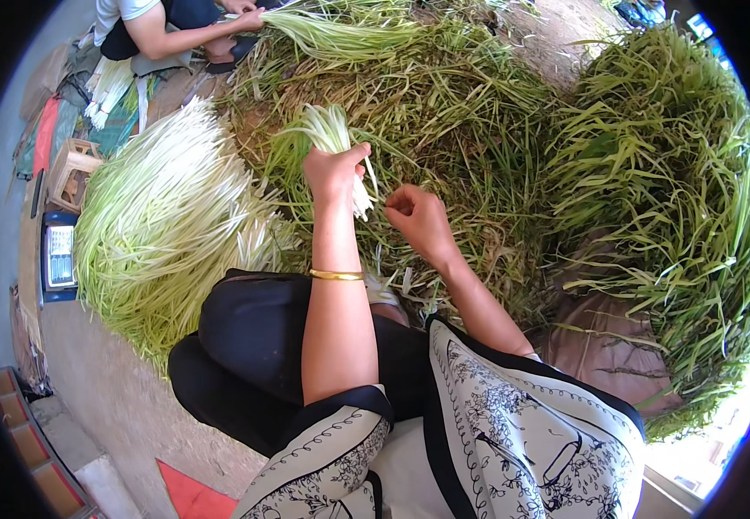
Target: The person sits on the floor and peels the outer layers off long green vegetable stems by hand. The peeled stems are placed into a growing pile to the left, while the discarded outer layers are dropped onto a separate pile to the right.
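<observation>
My left hand grips a small bunch of pale green leafy stalks, which look like garlic chives. Their white cut ends stick out below the fist, and the green leaves fan out beyond it. To the right, just apart from those ends, my right hand has its fingers curled in and thumb bent against them; no thing shows in it. Beside my left knee lies a big heap of trimmed stalks, white at one end and green at the other. Loose leaves and trimmings cover the ground under both hands.
A tall pile of untrimmed greens rises on the right beside a brown cloth. At far left are a digital scale and a wooden stool. Another person handles long stalks at the top. Tied bundles lie nearby.
</observation>
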Action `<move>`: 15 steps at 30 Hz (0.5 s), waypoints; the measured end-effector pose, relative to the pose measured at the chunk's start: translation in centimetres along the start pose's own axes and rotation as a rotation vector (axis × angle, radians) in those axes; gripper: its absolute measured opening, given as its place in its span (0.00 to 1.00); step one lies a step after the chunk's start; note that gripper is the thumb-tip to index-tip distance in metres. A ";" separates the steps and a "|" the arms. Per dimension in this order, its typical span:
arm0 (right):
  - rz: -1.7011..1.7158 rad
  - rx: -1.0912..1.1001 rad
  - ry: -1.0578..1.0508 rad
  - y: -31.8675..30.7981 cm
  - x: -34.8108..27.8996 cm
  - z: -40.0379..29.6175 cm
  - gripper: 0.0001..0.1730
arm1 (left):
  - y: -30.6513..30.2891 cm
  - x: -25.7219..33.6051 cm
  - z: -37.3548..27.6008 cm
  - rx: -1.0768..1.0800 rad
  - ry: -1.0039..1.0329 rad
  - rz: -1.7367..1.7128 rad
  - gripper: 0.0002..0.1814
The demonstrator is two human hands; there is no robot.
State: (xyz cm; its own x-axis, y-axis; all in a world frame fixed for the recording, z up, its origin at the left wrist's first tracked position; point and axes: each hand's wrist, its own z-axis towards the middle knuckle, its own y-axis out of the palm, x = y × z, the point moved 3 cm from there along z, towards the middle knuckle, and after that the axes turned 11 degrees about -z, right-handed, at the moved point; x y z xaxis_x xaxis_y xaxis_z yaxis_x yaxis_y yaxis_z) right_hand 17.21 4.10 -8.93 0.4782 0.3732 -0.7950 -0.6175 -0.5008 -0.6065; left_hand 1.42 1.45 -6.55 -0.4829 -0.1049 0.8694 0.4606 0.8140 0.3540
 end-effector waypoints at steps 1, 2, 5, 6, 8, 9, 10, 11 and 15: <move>0.027 -0.006 0.005 0.1 0.4 -0.3 0.10 | 0.0 0.0 0.0 0.001 0.027 0.001 0.13; 0.054 -0.012 0.011 0.4 1.1 -0.5 0.11 | 0.0 -0.1 0.3 -0.001 0.023 0.001 0.14; 0.194 -0.041 0.057 0.4 1.2 -0.5 0.15 | 0.4 0.1 0.0 -0.014 0.029 -0.060 0.15; 0.252 -0.054 0.078 0.5 1.1 -0.5 0.17 | 0.4 -0.1 0.1 -0.008 0.034 -0.068 0.15; 0.353 -0.128 0.046 1.3 0.8 -0.3 0.20 | 0.3 -0.3 0.3 0.005 0.046 -0.086 0.15; 0.402 -0.166 0.028 1.7 0.4 -0.1 0.21 | 0.1 -0.3 0.3 0.009 0.043 -0.082 0.15; 0.462 -0.203 0.041 2.0 -0.3 -0.2 0.20 | -0.1 -0.3 0.4 0.013 0.040 -0.079 0.14; 0.517 -0.233 0.058 2.3 -0.2 -0.1 0.19 | -0.3 -0.2 0.4 0.017 0.036 -0.075 0.13; 0.875 -0.383 0.160 2.3 -0.1 -0.4 0.19 | -0.5 0.1 0.3 0.025 -0.094 -0.103 0.10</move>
State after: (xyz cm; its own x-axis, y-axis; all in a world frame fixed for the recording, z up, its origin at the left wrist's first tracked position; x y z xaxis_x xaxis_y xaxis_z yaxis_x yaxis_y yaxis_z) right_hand 16.02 2.56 -10.29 0.0427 -0.3492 -0.9361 -0.5633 -0.7822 0.2661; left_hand 0.91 1.19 -6.73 -0.5949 -0.1352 0.7923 0.3869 0.8159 0.4297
